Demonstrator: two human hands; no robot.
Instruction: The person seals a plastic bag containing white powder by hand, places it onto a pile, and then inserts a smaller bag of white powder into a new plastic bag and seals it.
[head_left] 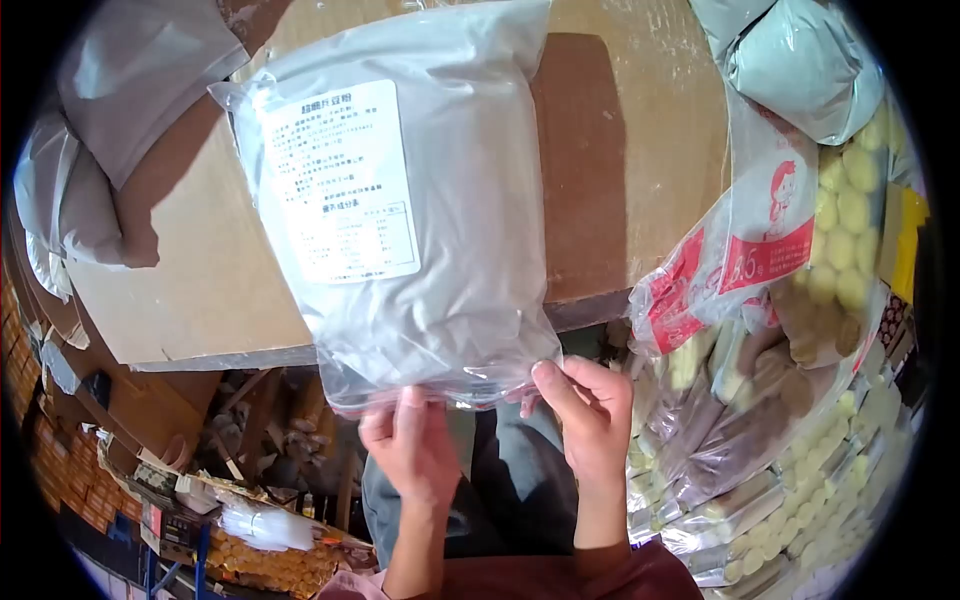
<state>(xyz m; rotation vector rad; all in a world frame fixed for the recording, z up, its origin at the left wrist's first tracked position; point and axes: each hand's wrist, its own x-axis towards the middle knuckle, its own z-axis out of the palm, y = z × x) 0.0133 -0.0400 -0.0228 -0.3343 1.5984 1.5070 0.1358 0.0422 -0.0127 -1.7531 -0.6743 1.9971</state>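
Observation:
A large zip-top plastic bag (pixel 470 210), filled with something pale, lies on the cardboard surface with its zip edge towards me. A white printed label (pixel 340 180) sits on its upper left face. My left hand (pixel 412 445) pinches the zip edge near its middle, thumb on top. At the right end of that edge, my right hand (pixel 590 415) grips the bag's corner between thumb and fingers. The clear strip along the zip overhangs the cardboard's front edge. Some fingertips are hidden beneath the plastic.
Brown cardboard (pixel 190 310) supports the bag. Similar filled bags lie at the upper left (pixel 150 80) and upper right (pixel 805 65). On the right hangs a clear plastic bag with red print (pixel 765 250), beside packs of pale round items (pixel 850 210). Below left is a bundle of clear plastic (pixel 268 525).

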